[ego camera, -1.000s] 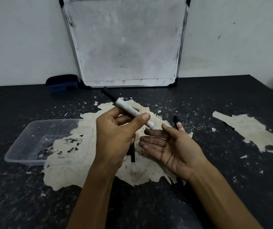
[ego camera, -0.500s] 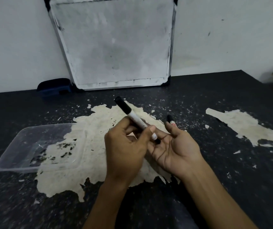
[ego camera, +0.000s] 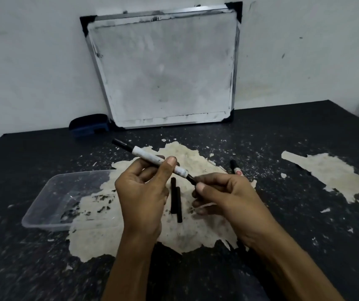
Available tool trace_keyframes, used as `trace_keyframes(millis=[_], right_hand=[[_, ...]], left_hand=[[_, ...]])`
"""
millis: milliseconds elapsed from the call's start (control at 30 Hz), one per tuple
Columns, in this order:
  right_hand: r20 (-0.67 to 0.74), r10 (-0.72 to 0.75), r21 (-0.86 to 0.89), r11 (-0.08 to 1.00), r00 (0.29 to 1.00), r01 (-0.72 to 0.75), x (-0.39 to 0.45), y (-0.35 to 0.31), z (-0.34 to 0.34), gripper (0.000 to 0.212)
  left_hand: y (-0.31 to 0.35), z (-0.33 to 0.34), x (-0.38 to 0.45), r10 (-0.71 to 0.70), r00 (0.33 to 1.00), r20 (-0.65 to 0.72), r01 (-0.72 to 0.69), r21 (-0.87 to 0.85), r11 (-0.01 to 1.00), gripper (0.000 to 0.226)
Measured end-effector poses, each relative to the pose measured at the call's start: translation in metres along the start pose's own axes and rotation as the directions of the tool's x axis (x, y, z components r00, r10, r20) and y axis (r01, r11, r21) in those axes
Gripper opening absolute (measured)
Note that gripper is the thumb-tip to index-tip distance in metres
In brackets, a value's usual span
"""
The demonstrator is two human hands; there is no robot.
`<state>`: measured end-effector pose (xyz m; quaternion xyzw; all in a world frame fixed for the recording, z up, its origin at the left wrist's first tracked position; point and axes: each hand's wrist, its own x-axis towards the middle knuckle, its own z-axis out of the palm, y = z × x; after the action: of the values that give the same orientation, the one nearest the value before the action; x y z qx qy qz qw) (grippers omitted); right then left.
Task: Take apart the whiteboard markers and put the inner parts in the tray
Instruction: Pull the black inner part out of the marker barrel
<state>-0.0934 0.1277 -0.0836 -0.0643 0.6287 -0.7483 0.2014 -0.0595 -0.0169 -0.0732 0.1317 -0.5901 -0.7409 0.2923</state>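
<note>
My left hand (ego camera: 143, 190) holds a white-bodied whiteboard marker (ego camera: 146, 157) with a black cap, tilted up to the left above the table. My right hand (ego camera: 222, 196) pinches the black piece (ego camera: 191, 179) sticking out of the marker's lower right end. Two black stick-like parts (ego camera: 176, 199) lie side by side on the table between my hands. A clear plastic tray (ego camera: 50, 205) sits to the left of my left hand. Another marker (ego camera: 236, 168) lies just beyond my right hand, partly hidden by it.
A framed whiteboard (ego camera: 163, 70) leans on the wall at the back, with a dark blue eraser (ego camera: 89, 126) beside its left corner. The black tabletop (ego camera: 304, 224) has pale peeled patches and flakes.
My right hand has shut its fingers on the marker's lower end, where before it lay open beneath it. The marker has stayed in my left hand. The camera view has shifted.
</note>
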Motion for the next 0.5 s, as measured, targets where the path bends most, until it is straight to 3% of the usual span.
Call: trace_keyframes(millis=[100,300,400,500], right_hand=[[0.015,-0.149,-0.303,0.942,0.989,0.146,-0.003,-0.001,0.001,0.010],[0.018,-0.265,-0.590,0.775,0.964,0.224,0.000,-0.002,0.024,0.007],[0.088,-0.311,-0.662,0.691,0.946,0.289,0.008,-0.012,0.060,0.007],[0.221,-0.368,-0.776,0.495,0.903,0.391,0.021,-0.021,0.115,0.012]], left_hand=[[0.013,-0.012,0.004,0.005,1.000,0.013,-0.005,0.003,1.000,0.005],[0.045,-0.064,0.020,0.013,0.990,-0.141,-0.017,-0.026,1.000,0.010],[0.058,-0.096,0.019,-0.035,0.970,-0.239,0.010,-0.105,0.994,0.013],[0.067,-0.125,0.015,-0.051,0.950,-0.307,-0.004,-0.179,0.984,0.019]])
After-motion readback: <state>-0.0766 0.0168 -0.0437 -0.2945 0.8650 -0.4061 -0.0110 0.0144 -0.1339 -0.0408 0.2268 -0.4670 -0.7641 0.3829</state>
